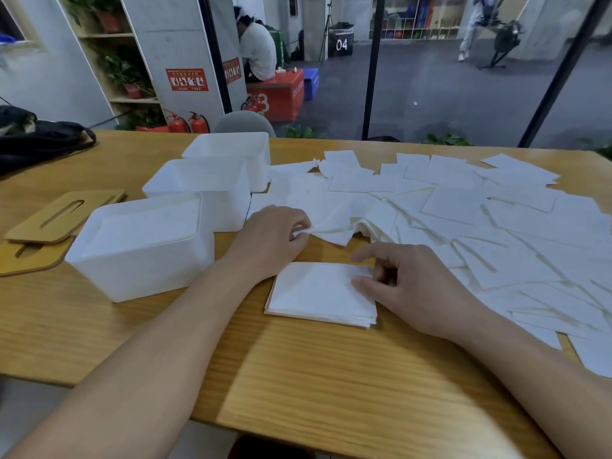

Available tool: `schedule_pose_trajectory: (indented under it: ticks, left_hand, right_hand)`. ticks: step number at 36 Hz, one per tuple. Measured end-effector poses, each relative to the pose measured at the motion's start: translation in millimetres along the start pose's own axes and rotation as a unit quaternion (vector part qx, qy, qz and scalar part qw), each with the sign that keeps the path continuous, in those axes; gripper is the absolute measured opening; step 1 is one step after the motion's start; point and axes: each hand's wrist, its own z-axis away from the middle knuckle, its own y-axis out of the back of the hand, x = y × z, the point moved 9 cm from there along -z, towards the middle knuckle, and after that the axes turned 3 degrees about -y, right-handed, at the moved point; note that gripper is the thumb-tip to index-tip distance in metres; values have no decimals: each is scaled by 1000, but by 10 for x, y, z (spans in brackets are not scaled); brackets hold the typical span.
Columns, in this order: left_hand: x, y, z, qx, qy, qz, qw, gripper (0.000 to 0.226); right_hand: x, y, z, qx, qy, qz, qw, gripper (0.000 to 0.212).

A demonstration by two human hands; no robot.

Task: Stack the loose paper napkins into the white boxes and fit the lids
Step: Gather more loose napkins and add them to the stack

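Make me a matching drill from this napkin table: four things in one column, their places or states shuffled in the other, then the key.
Things
1. left hand
2. right hand
3. wooden lids
4. white boxes

Places or states
A. lying flat at the table's far left
B. pinching a crumpled napkin
C. standing open in a row, lids off
D. fingertips on the neat stack

Pairs: 1-B, 2-D, 3-A, 4-C
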Motion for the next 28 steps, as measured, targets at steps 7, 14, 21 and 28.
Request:
schedule_pose_trajectory:
  ticks: [7, 14, 21, 28]
  left_hand:
    - [6, 75, 83, 11, 10, 20, 1000, 24]
    - [200, 248, 210, 69, -18, 225, 972, 16]
    - [504, 143, 254, -14, -113, 289, 950, 22]
    - [399, 111, 234, -42, -92, 294, 951, 24]
  right_hand:
    - [-27, 35, 2, 11, -4, -6, 1000, 19]
    - [42, 234, -34, 60, -81, -232, 967, 41]
    - [198, 164, -74, 52, -156, -423, 891, 52]
    - [263, 197, -53, 58, -137, -289, 946, 41]
